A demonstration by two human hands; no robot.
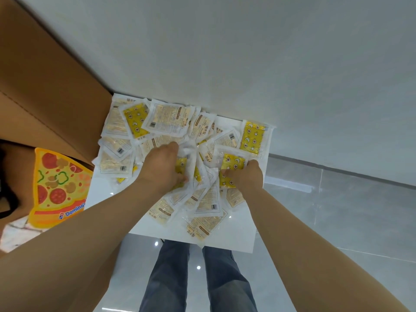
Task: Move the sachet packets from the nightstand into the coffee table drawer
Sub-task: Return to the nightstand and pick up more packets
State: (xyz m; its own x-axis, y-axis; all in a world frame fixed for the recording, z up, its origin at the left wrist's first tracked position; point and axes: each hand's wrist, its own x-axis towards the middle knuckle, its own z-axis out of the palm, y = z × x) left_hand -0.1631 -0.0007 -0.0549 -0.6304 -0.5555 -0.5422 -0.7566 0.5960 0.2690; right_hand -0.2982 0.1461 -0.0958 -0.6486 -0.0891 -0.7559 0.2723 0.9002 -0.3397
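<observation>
many flat square sachet packets (166, 122) of crinkled clear plastic, some yellow with a star print and some pale beige, are spread in a loose overlapping heap on the glossy white desk (238, 235), against the wall. the grip of the left hand (163, 167) is closed narrow, with the fingers curled into the middle of the heap and several packets bunched in it. the grip of the right hand (246, 176) is curled on yellow packets at the right side. a smooth brown cardboard box (45, 86) and a pizza-slice shaped card (56, 188) are seen at the left.
</observation>
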